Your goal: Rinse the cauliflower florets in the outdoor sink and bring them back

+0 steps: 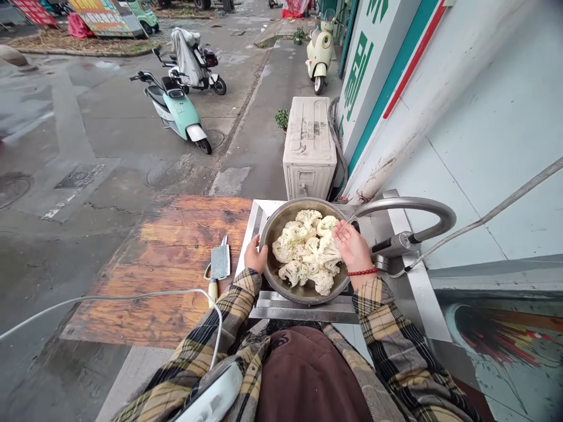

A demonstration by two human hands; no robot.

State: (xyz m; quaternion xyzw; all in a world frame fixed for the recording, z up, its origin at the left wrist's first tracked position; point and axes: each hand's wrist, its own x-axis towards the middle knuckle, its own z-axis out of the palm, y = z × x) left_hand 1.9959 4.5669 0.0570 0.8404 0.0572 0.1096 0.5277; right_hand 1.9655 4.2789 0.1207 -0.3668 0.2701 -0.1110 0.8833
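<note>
A round metal bowl [288, 210] sits over the sink and holds several pale cauliflower florets [303, 249]. My left hand [255, 256] grips the bowl's left rim, thumb toward the inside and fingers along the outer wall. On the right side, my right hand [350, 246] reaches over the rim with its fingers stretched out against the florets; a red bead bracelet [362, 272] circles that wrist. The fingers' undersides are hidden. A curved metal faucet [409, 203] arches in from the right, its spout end close to my right fingertips.
Left of the sink [303, 313] lies a wooden board [153, 269] bearing a cleaver [220, 262] with a pale handle. A white cable [132, 296] crosses the board to my chest. Beyond the sink stands an outdoor air-conditioner unit [309, 140], with parked scooters [180, 108] farther off.
</note>
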